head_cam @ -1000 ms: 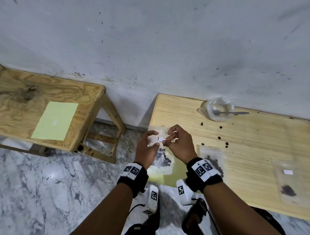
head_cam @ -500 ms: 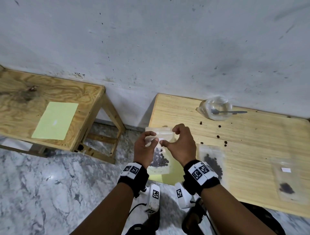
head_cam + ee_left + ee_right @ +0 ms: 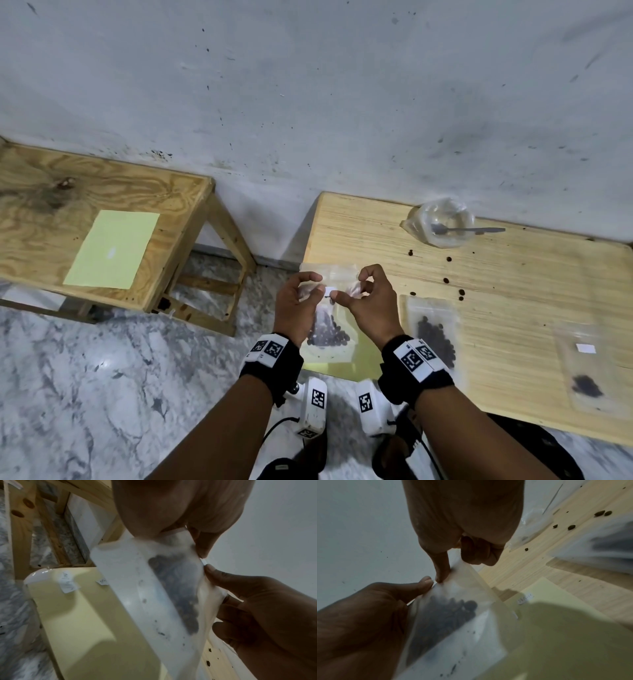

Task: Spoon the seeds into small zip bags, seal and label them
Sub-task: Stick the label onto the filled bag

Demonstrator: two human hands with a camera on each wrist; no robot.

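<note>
A clear zip bag (image 3: 337,274) with dark seeds (image 3: 327,334) at its bottom hangs upright over the table's front left corner. My left hand (image 3: 313,286) and right hand (image 3: 349,291) pinch its upper part, thumbs in front, fingers curled behind. A small white label (image 3: 329,292) lies on the bag between the two thumb tips. In the left wrist view the bag (image 3: 154,588) crosses the frame. In the right wrist view my right thumb (image 3: 441,568) meets the left thumb (image 3: 423,584) on the bag (image 3: 453,615).
A yellow label sheet (image 3: 346,363) lies under the bag at the table's (image 3: 513,291) front edge. Two seed bags lie flat, one (image 3: 433,332) beside my right wrist, one labelled (image 3: 585,373) further right. Clear container (image 3: 442,226) with spoon (image 3: 479,230) stands by the wall; loose seeds (image 3: 445,280) are scattered. A bench (image 3: 171,192) stands left.
The bag has straightened and now hangs upright with its top edge showing. My hands have spread a little, and both thumbs now sit at the label on the bag.
</note>
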